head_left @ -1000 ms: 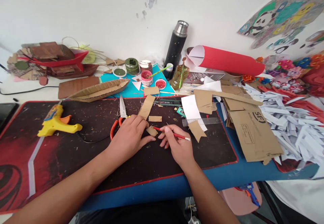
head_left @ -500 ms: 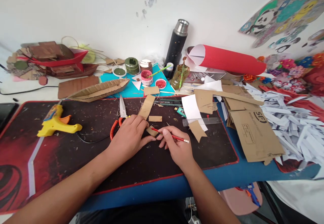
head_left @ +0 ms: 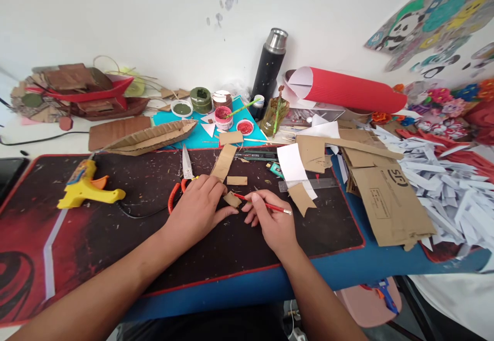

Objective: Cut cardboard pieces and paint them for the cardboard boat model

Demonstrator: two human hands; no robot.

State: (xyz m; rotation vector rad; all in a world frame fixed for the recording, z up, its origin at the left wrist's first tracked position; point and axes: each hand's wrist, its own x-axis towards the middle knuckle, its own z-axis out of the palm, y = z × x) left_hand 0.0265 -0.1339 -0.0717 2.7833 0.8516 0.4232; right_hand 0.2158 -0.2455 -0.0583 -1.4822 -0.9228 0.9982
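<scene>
Bare hands (head_left: pixel 198 201); bare forearms (head_left: pixel 133 269), tapering toward the wrists; plain black clothing (head_left: pixel 208 325) low between them.

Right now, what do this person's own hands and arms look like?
The left hand and right hand are both bare, without gloves. The forearms show no sleeves, watch or bracelet. Dark clothing appears at the picture's bottom edge.

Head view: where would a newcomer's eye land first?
Probably the big red roll at back right, then the yellow glue gun at left on the mat. Centrally, the right hand holds a red pencil, its tip at a small cardboard piece by the left hand.
</scene>
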